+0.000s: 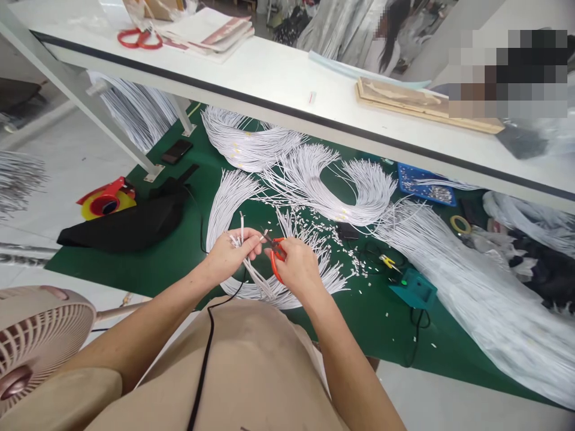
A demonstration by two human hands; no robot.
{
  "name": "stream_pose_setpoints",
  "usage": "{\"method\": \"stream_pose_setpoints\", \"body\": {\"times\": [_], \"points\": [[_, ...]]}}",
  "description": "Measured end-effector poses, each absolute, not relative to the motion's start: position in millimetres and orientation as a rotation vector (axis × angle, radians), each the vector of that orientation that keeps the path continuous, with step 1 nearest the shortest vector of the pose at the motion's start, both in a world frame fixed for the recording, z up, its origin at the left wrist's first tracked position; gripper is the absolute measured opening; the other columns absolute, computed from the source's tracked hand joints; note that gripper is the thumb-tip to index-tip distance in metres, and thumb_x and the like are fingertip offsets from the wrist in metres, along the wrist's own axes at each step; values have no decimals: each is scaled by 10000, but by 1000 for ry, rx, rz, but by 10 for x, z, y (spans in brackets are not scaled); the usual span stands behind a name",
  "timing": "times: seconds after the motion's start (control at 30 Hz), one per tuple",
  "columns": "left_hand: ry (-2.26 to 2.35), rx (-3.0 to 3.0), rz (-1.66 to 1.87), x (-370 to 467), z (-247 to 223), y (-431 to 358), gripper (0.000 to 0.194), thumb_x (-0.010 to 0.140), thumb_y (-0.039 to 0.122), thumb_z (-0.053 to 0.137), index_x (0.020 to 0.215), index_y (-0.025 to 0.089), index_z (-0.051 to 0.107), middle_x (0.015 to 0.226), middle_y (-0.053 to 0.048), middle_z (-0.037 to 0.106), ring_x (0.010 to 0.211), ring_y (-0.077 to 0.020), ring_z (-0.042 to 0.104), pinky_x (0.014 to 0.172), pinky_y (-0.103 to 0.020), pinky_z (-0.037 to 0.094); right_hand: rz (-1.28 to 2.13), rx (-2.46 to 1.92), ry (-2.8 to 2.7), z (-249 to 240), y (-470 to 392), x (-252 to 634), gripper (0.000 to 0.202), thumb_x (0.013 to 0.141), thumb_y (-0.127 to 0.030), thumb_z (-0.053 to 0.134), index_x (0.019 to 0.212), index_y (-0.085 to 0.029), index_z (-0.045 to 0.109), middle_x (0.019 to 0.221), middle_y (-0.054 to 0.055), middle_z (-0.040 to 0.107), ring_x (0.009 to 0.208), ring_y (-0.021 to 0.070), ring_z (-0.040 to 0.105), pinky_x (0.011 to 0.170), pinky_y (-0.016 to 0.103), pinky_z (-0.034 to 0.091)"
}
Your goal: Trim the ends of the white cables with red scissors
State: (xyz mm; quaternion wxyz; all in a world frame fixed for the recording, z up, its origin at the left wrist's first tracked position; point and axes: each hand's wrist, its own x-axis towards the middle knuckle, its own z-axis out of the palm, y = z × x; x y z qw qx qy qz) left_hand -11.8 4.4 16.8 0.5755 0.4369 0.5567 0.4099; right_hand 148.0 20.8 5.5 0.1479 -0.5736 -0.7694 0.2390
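Note:
Several white wires (257, 276) run through my left hand (232, 251), which is closed around them with thumb and forefinger pinched together. My right hand (295, 263) is wrapped round the orange handles of a pair of scissors (275, 270). The dark blades meet the wire end at my left fingertips; whether they are closed on it is too small to tell. Under and around both hands lies a curved bundle of white wires (227, 200) on the green mat. Small white and silvery pieces (335, 234) are scattered just beyond my right hand.
More wire bundles (256, 146) lie behind, and a long wrapped bundle (476, 311) runs along the right. A tape dispenser (108, 200), black cloth bag (130, 224) and phone (176, 151) sit left. A raised white shelf (278, 66) crosses the back. A fan (40, 341) stands near my left arm.

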Motion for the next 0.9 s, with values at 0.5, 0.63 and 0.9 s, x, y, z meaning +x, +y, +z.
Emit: {"method": "stream_pose_setpoints", "body": {"times": [0.5,0.63,0.9], "points": [[973,894,835,-126,199,5,244,770,377,575,661,159,571,561,20,472,505,-78,378,500,-224,287,1719,-1028,-1529,266,402,1526,209,728,-359,599,782,-166,658,747,10,602,737,129,538,748,280,420],[1097,897,896,-126,157,19,212,713,371,643,757,166,609,693,-31,611,649,-132,544,589,-241,377,1545,-1192,-1443,245,321,1479,176,696,-344,625,687,-169,612,646,-18,533,600,100,464,612,244,396],[1253,856,970,-104,150,51,280,662,384,687,802,148,629,688,-47,629,629,-146,569,518,-234,382,1388,-1232,-1272,281,291,1443,241,742,-397,560,680,-168,608,670,9,553,647,122,499,661,266,417]]}}
